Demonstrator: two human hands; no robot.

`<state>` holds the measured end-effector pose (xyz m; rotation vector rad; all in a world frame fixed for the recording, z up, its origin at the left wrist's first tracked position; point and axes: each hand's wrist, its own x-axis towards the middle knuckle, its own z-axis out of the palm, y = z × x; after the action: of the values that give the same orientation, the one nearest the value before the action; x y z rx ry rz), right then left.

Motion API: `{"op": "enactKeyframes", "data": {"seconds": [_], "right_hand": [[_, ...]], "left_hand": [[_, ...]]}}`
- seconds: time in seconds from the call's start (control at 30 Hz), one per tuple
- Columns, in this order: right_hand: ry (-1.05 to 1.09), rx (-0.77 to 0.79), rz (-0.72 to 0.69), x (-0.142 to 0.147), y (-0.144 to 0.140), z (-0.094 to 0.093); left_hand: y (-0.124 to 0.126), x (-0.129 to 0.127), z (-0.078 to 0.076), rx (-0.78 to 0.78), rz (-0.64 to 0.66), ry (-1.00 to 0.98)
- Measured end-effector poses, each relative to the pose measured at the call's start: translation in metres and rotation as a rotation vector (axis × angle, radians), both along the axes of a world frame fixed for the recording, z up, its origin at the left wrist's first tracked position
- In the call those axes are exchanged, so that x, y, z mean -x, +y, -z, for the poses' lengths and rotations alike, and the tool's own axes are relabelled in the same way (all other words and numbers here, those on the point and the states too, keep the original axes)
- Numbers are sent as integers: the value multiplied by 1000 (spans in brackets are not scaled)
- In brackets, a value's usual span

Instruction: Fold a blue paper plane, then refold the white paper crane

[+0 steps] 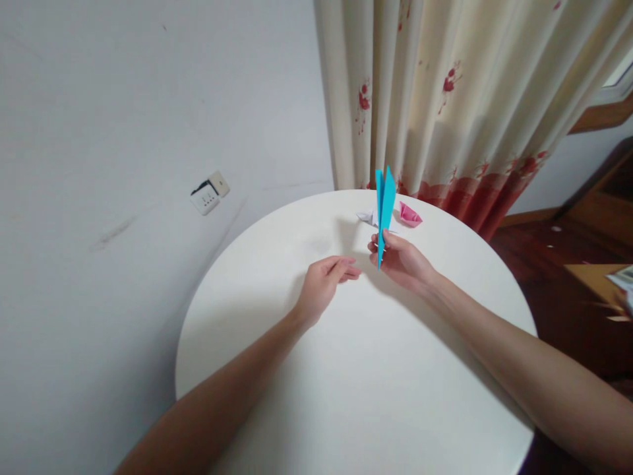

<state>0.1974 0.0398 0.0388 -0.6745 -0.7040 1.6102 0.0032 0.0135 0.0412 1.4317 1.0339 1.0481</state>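
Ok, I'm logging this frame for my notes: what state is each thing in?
blue paper plane: folded, held upright, nose down.
right hand: pinching the plane's lower end.
left hand: empty, fingers loosely curled, beside the plane.
pink paper piece: folded, lying on the table.
white paper piece: folded, lying on the table.

Blue folded paper (pixel 384 210), matt, crisp creases, pinched in the right hand (pixel 403 260) fingers (pixel 390 239). Just beyond the fingers: pink paper fold (pixel 409 215) and white paper fold (pixel 366 216), both matt. Desk (pixel 346 369) under the fingers smooth, white, faint sheen. Curtain (pixel 445 99) behind is cloth, soft pleats, printed red. Wall (pixel 123 132) matt paint, scuffed. Socket (pixel 210 193) smooth plastic. Floor (pixel 554 290) glossy dark wood.
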Motion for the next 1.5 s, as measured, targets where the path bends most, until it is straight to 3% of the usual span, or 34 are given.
{"op": "enactKeyframes", "data": {"seconds": [0.1, 0.2, 0.4, 0.53, 0.67, 0.87, 1.0, 1.03, 1.1, 1.2, 1.23, 1.33, 1.5], "right_hand": [[-5, -61, -162, 10, -11, 2], [-101, -112, -226, 19, -18, 4], [-454, -232, -140, 43, -30, 11], [-512, -216, -101, 56, -37, 10], [-581, -211, -143, 55, -39, 7], [-670, -231, -291, 48, -39, 14], [-687, -192, -261, 48, -38, 16], [-686, -183, -229, 48, -37, 15], [-681, -189, -161, 48, -37, 11], [-658, -218, -110, 48, -37, 6], [-643, -228, -109, 48, -37, 6], [-626, -258, -104, 50, -36, 6], [-717, -256, -100, 49, -33, 10]], "left_hand": [[6, 6, -8, -99, -119, -77], [8, 12, -15, -152, -168, -86], [4, 10, -8, -41, 104, -94], [3, 4, 3, 21, 49, -153], [8, 7, -3, 9, 62, -231], [44, 56, -33, -112, -177, -481], [65, 85, -36, -124, -443, -580], [65, 85, -33, -102, -441, -569], [57, 72, -23, -15, -278, -506], [33, 37, -5, 130, 196, -298], [25, 26, 0, 144, 287, -236], [10, 8, 7, 96, 248, -196], [22, 19, -5, 35, -10, -360]]}}
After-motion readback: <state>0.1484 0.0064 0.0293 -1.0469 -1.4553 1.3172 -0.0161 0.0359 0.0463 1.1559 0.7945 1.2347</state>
